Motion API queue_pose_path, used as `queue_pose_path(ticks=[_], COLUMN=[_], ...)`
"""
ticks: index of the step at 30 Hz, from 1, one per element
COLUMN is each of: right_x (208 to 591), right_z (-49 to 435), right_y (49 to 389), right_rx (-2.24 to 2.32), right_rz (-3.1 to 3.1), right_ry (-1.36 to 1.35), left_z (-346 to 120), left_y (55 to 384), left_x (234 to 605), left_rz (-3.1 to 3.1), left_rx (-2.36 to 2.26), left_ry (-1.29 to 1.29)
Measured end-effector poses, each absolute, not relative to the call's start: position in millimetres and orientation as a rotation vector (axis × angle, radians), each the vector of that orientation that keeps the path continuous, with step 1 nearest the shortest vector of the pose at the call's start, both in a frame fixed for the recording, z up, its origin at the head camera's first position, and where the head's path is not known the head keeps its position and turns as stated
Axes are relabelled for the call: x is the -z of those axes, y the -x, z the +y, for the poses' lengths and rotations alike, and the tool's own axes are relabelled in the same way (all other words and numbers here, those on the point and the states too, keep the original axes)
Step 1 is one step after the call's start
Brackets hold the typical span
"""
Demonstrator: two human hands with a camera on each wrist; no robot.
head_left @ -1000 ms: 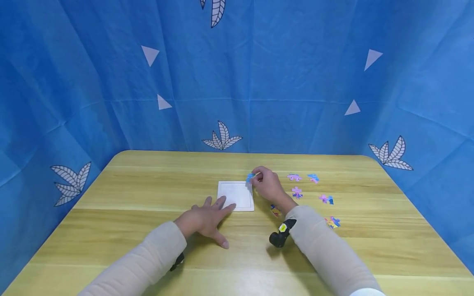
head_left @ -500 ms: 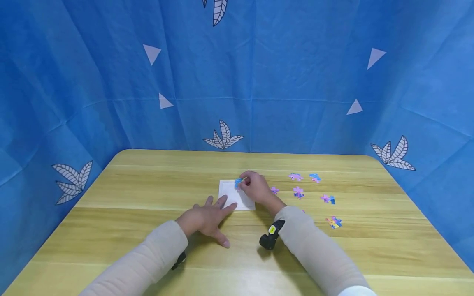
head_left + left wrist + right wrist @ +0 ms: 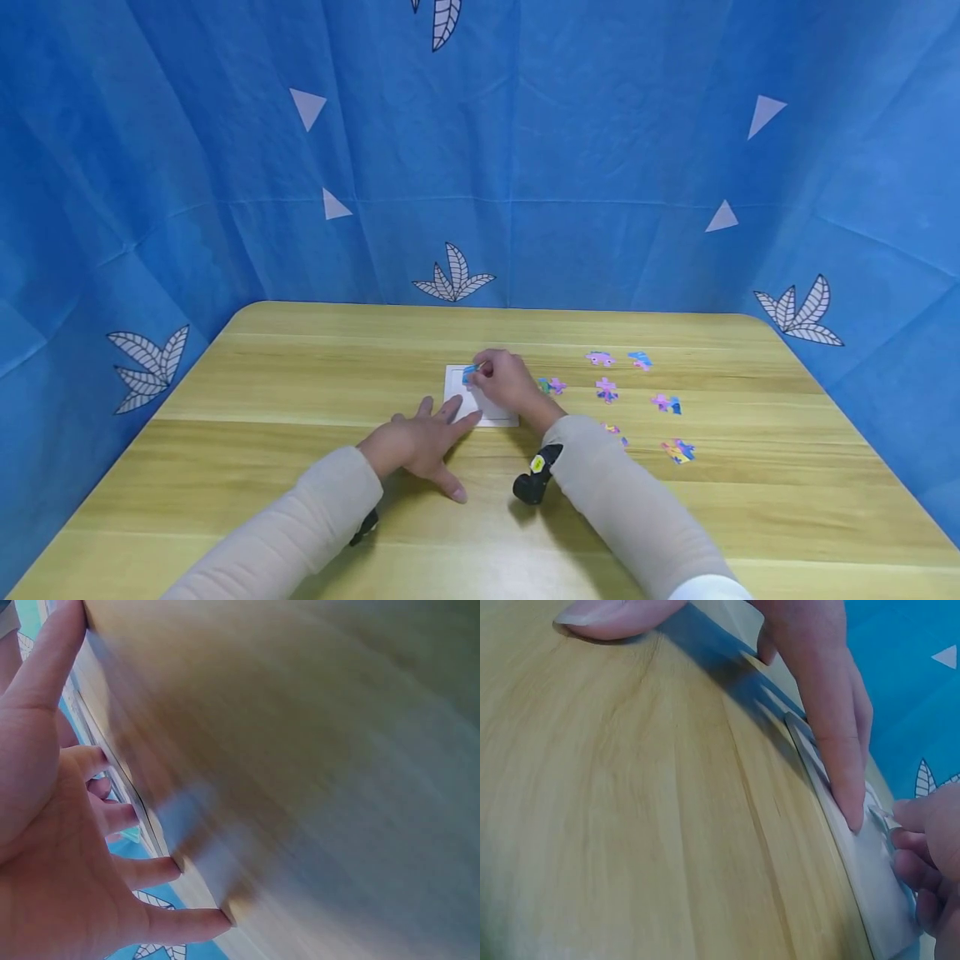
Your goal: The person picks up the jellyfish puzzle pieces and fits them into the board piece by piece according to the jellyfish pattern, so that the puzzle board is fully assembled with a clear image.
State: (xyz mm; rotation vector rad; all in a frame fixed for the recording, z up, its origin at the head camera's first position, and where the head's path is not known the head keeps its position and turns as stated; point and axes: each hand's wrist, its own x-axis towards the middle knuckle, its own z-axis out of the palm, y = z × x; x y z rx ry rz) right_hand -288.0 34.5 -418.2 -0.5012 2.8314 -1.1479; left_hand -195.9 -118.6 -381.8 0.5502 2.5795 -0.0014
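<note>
A white square puzzle frame point(image 3: 498, 416) lies flat on the wooden table. My left hand point(image 3: 422, 442) rests with spread, straight fingers, two fingertips touching the frame's near left part and the thumb on the table. Over the frame's upper part, my right hand point(image 3: 504, 383) pinches a blue puzzle piece point(image 3: 468, 374) between thumb and fingers. That piece is near the frame's upper left corner; whether it touches the bottom I cannot tell. In the right wrist view the frame point(image 3: 877, 900) shows edge-on, with the pinched piece's thin edge point(image 3: 879, 811) above it.
Several loose puzzle pieces lie right of the frame, among them a pink one with eyes point(image 3: 600, 358), a pink and purple one point(image 3: 607, 390) and a yellow one point(image 3: 678, 451). A blue curtain point(image 3: 600, 167) hangs behind the table point(image 3: 300, 367).
My right hand has moved left with the blue piece, from the frame's upper right corner to near its upper left. My left hand has stayed in place.
</note>
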Motion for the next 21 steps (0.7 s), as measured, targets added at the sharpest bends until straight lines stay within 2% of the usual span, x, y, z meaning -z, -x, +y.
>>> queue_pose_path(ticks=[21], right_x=[421.3], right_z=[21.4], right_y=[290.0], right_rx=[1.034], right_rz=[2.866], right_ry=[0.604], left_z=[-120.2], left_y=[196.2], left_x=[381.9], left_rz=[2.562], left_rx=[0.027], left_ry=[-0.537])
